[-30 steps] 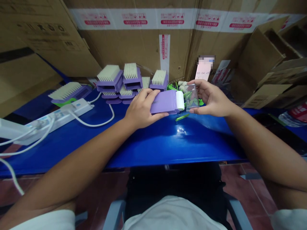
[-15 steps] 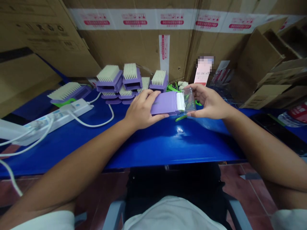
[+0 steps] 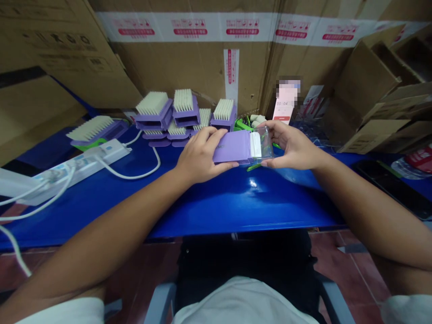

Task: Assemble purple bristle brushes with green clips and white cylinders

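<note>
My left hand is closed around a flat purple case held above the blue table. White bristle-like pieces stick out of the case's right end. In my right hand, thumb and fingers grip a clear plastic cover, which sits over or against those white ends; how far it overlaps the case I cannot tell. Under the cover shows a bright green strip. Behind my hands, several purple holders with pale bristles stand stacked, and green parts lie beside them.
A white power strip with cables crosses the blue table at left. Large cardboard boxes wall the back. A phone showing a timer leans there. At right are folded cartons, a dark phone-like slab and a bottle.
The clear cover in my right hand has shifted slightly left, closer to the purple case. The white ends now look more enclosed by it. My left hand has hardly moved.
</note>
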A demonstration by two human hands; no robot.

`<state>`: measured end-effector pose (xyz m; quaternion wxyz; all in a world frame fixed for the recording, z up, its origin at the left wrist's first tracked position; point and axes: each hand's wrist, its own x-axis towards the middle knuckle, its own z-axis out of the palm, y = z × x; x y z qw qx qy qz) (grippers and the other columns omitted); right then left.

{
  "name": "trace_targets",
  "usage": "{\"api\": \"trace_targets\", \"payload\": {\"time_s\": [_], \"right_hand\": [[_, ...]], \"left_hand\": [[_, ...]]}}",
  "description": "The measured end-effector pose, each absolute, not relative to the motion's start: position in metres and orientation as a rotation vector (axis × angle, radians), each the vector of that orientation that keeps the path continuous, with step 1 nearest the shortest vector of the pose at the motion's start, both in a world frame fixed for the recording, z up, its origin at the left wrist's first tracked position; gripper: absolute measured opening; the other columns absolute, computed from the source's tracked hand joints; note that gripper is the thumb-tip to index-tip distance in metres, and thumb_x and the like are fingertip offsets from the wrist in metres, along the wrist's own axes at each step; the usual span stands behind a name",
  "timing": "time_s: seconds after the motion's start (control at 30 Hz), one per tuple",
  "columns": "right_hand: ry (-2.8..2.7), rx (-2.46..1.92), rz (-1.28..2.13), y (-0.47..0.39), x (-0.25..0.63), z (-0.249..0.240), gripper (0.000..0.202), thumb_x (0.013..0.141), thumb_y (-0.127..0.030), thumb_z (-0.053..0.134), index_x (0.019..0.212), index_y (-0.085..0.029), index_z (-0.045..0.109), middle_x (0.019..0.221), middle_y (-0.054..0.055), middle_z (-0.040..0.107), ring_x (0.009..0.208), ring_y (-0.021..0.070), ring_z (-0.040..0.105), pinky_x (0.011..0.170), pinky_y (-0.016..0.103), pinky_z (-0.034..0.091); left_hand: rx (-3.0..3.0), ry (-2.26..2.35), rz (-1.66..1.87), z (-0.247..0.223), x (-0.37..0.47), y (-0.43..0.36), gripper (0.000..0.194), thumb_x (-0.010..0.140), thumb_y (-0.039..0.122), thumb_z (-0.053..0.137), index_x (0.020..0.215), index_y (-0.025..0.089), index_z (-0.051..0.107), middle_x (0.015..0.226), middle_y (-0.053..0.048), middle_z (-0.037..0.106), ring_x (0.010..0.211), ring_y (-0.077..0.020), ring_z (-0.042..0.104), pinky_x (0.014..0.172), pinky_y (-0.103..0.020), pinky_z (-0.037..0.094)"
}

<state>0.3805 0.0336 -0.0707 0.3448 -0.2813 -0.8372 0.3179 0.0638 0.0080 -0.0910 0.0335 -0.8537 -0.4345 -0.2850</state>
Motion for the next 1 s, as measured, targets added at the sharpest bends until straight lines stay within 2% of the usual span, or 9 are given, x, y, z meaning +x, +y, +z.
{"api": "trace_targets", "payload": {"time_s": [0.37, 0.6, 0.87, 1.0], "right_hand": [[-2.156, -0.721, 0.831, 0.0317, 0.3775, -0.0729, 0.09, 0.069, -0.055, 0.105, 0.145, -0.032, 0.062, 0.138, 0.01, 0.069, 0.113, 0.0331, 0.074, 0.104, 0.055, 0.064], [-2.162, -0.724, 0.821, 0.0326, 0.3769, -0.0742, 0.09, 0.069, -0.058, 0.105, 0.144, -0.033, 0.063, 0.135, 0.009, 0.07, 0.113, 0.0331, 0.074, 0.105, 0.055, 0.064], [-2.154, -0.725, 0.82, 0.0311, 0.3756, -0.074, 0.089, 0.07, -0.055, 0.104, 0.144, -0.031, 0.061, 0.138, 0.01, 0.068, 0.112, 0.0317, 0.073, 0.105, 0.054, 0.064], [-2.155, -0.728, 0.819, 0.0315, 0.3754, -0.0747, 0.088, 0.069, -0.055, 0.104, 0.143, -0.032, 0.061, 0.138, 0.01, 0.068, 0.111, 0.0322, 0.073, 0.104, 0.056, 0.064]], "left_hand": [[-2.637, -1.316, -0.89, -0.0905, 0.0646, 0.0076, 0.094, 0.087, 0.075, 0.082, 0.157, 0.017, 0.057, 0.149, -0.022, 0.062, 0.134, -0.0432, 0.064, 0.117, -0.061, 0.055], [-2.637, -1.322, -0.864, -0.0894, 0.0654, 0.007, 0.09, 0.089, 0.076, 0.078, 0.155, 0.019, 0.058, 0.155, -0.021, 0.064, 0.144, -0.0452, 0.06, 0.125, -0.061, 0.048], [-2.631, -1.321, -0.851, -0.09, 0.0651, 0.0077, 0.092, 0.09, 0.077, 0.075, 0.156, 0.016, 0.057, 0.154, -0.022, 0.066, 0.142, -0.0454, 0.062, 0.123, -0.061, 0.048], [-2.634, -1.313, -0.863, -0.09, 0.0656, 0.0076, 0.091, 0.089, 0.075, 0.078, 0.156, 0.018, 0.057, 0.153, -0.022, 0.066, 0.14, -0.0456, 0.062, 0.123, -0.062, 0.049]]}}
